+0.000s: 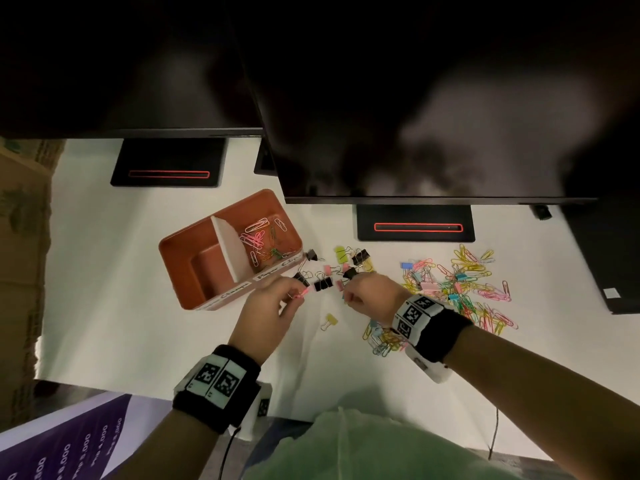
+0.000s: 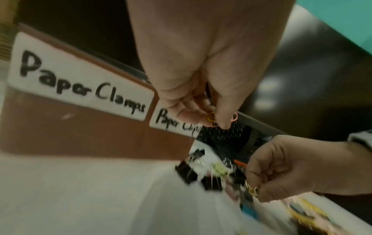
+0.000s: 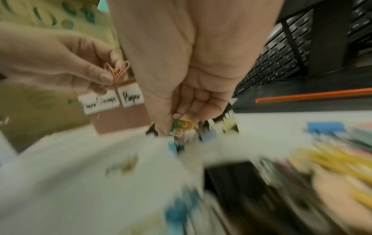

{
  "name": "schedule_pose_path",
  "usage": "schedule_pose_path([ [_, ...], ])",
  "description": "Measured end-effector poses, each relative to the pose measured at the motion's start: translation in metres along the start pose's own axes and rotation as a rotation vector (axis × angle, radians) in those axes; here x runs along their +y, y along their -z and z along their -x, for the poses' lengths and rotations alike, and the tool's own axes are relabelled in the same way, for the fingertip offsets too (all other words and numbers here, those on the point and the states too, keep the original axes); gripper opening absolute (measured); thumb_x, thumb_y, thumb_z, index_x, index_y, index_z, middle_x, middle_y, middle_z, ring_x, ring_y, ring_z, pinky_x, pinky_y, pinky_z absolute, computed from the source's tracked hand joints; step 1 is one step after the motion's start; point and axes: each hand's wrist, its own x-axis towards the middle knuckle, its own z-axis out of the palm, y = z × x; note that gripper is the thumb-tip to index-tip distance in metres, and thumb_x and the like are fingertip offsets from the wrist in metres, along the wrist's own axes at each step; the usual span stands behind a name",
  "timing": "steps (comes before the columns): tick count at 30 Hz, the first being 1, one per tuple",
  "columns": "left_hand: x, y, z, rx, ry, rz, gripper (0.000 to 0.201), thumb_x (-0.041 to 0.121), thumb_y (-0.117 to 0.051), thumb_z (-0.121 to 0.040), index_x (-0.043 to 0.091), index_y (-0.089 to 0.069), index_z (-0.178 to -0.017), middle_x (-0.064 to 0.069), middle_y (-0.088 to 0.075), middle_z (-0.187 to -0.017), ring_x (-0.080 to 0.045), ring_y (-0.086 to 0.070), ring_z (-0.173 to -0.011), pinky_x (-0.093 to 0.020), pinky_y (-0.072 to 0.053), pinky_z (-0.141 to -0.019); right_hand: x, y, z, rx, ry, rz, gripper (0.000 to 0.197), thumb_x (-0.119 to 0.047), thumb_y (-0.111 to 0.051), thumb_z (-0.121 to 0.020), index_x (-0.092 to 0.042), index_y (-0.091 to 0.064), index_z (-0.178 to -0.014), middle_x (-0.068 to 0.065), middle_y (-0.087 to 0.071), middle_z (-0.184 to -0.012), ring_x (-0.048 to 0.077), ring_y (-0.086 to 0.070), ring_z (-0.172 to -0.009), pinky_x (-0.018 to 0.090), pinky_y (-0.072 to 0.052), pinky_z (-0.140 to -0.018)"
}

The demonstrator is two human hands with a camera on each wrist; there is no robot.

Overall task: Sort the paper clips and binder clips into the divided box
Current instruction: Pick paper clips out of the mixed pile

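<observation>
Pink paper clips (image 1: 300,293) are being pinched by your left hand (image 1: 268,311); your right hand (image 1: 369,296) is pinching mixed clips (image 3: 184,125). Next: the box (image 1: 194,289) paper-clip compartment.

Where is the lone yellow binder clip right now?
In the head view, the small yellow binder clip lies alone on the white table, between the left hand and right hand, slightly nearer the person.

Left hand (image 1: 268,306): held above the table, fingers curled, pinching pink clips (image 3: 117,72).
Right hand (image 1: 372,296): raised close beside the left, fingertips bunched round yellow and green clips (image 3: 184,124).
Wrists: both banded.
</observation>
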Motion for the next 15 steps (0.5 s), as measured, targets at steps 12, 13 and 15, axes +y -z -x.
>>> schedule_pose_path([
  [12, 0.0, 0.07, -0.06, 0.094, 0.185, -0.239, 0.042, 0.018, -0.068, -0.082, 0.014, -0.056, -0.121, -0.004, -0.055, -0.122, -0.015, -0.054, -0.107, -0.017, -0.035, -0.091, -0.09, 0.077, -0.078, 0.38, 0.058, -0.296, 0.025, -0.018, -0.065, -0.084, -0.015, -0.061, -0.108, 0.003, -0.067, -0.103, 0.016, -0.063, -0.091, 0.034, -0.053, -0.087],
  [13, 0.003, 0.068, -0.056, 0.11, 0.115, -0.268, 0.041, 0.018, -0.067, -0.082, 0.014, -0.056, -0.122, -0.003, -0.053, -0.123, -0.013, -0.051, -0.109, -0.014, -0.031, -0.093, -0.088, 0.074, -0.076, 0.39, 0.064, -0.306, 0.026, -0.019, -0.064, -0.085, -0.016, -0.06, -0.11, 0.003, -0.065, -0.107, 0.016, -0.062, -0.094, 0.034, -0.052, -0.088],
  [15, 0.009, 0.063, -0.045, 0.108, -0.042, -0.216, 0.035, 0.017, -0.066, -0.083, 0.015, -0.059, -0.117, 0.001, -0.052, -0.118, -0.007, -0.049, -0.104, -0.006, -0.03, -0.092, -0.076, 0.069, -0.06, 0.451, 0.116, -0.326, 0.024, -0.018, -0.062, -0.086, -0.016, -0.061, -0.11, 0.002, -0.063, -0.109, 0.014, -0.061, -0.095, 0.029, -0.05, -0.087],
])
